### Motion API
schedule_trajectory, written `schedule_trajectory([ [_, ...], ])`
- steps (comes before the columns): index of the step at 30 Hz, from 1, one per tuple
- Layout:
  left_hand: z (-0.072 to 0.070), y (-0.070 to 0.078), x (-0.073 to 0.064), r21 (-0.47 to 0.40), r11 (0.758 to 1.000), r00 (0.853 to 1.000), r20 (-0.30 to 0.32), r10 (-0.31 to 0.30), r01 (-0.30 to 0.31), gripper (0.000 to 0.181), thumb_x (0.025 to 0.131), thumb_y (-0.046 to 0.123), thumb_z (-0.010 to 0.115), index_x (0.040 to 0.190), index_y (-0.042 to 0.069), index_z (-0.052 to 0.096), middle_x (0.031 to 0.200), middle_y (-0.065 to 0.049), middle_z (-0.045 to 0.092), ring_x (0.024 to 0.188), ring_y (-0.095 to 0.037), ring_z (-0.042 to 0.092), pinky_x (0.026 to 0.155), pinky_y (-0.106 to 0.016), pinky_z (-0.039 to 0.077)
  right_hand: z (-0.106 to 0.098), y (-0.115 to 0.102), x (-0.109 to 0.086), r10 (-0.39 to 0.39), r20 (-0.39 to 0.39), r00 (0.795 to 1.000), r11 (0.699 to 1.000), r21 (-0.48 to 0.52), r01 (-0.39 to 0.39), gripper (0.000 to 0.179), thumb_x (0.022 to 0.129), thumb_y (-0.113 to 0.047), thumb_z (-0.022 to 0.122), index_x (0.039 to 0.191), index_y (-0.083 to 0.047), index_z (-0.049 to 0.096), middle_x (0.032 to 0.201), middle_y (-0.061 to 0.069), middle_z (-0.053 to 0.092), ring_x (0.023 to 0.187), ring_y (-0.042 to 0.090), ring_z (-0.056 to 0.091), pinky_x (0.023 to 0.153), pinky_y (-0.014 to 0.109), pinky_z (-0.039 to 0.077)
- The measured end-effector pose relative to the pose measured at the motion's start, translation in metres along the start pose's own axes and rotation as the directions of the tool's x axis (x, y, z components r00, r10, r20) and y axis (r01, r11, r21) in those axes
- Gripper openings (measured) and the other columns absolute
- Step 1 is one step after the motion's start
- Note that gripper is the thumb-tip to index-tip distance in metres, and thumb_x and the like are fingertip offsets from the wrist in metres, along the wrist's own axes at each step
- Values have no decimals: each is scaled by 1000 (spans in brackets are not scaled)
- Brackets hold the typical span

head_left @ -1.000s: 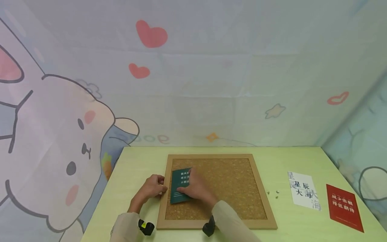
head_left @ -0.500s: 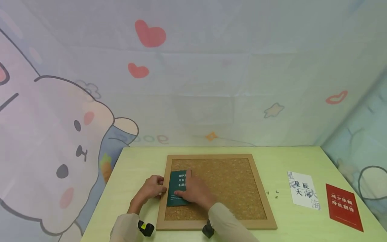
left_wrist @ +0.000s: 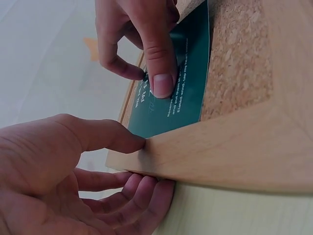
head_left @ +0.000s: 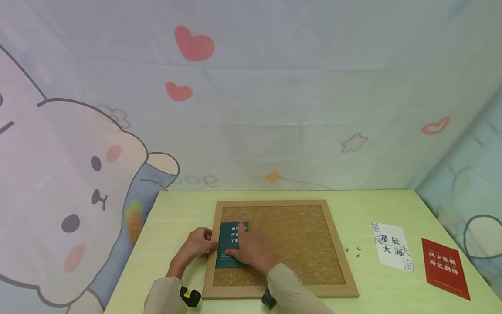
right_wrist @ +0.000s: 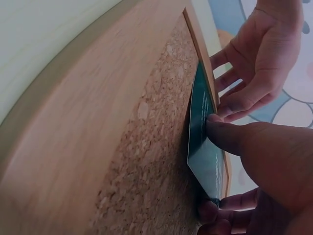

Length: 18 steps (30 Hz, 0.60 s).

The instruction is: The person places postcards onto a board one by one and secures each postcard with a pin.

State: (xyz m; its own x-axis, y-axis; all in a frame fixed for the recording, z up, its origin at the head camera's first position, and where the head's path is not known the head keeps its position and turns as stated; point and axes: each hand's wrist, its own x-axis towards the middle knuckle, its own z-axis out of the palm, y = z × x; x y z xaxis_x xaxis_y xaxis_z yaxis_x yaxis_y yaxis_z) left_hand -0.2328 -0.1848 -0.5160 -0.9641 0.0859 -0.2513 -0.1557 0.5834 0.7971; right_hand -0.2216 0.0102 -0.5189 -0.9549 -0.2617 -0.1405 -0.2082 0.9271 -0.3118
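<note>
A framed corkboard (head_left: pixel 294 244) lies on the table, with a dark green card (head_left: pixel 226 244) bearing pale writing on the left part of its cork. My left hand (head_left: pixel 198 242) grips the left side of the wooden frame. In the left wrist view its thumb rests on top and its fingers curl against the outer side. My right hand (head_left: pixel 255 250) holds the card, covering its right portion. Seen from the right wrist, the thumb lies on the card's face and the fingertips (right_wrist: pixel 208 210) pinch the far edge. The card's near corner stands slightly off the cork.
Several small metal pins (head_left: pixel 358 249) lie on the table right of the board. Farther right are a white card (head_left: pixel 392 259) with dark characters and a red card (head_left: pixel 446 274). A printed cloth (head_left: pixel 255 144) hangs behind the table.
The green card has moved slightly left and towards the person and now sits straighter along the frame's left side. My right hand moved with it. My left hand stays on the frame.
</note>
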Motion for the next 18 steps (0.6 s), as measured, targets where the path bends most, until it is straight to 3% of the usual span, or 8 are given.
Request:
schedule_trajectory([
  [2,1,1,0,11,1000,1000,-6,4,-4,42,90,2,73,123,-17,57,99,-16,63,81,-23,66,66,-39,62,0,0,-1,-5,-9,1000,1000,-25,5,96,89,-66,70,158,-6,39,92,13,72,59,18,57,51,35,50],
  [5,1,1,0,21,1000,1000,-12,1,-1,43,90,5,74,123,-16,56,100,-16,62,81,-23,65,64,-39,61,0,0,-1,-14,-23,1000,998,-59,13,93,89,-67,69,155,-8,43,101,15,73,61,18,55,54,35,52],
  [8,3,1,0,30,1000,1000,-23,-4,4,44,89,11,77,121,-14,57,98,-15,61,79,-23,64,62,-37,60,0,0,-1,-27,-30,999,996,-83,25,90,89,-68,68,153,-8,46,105,15,73,64,18,56,58,35,55],
  [18,8,1,3,148,989,997,-73,-12,23,46,84,18,84,111,-8,57,90,-13,58,68,-21,60,55,-30,49,3,3,1,-55,-45,997,993,-107,50,86,90,-70,66,147,-9,50,96,13,71,67,19,60,61,36,55],
])
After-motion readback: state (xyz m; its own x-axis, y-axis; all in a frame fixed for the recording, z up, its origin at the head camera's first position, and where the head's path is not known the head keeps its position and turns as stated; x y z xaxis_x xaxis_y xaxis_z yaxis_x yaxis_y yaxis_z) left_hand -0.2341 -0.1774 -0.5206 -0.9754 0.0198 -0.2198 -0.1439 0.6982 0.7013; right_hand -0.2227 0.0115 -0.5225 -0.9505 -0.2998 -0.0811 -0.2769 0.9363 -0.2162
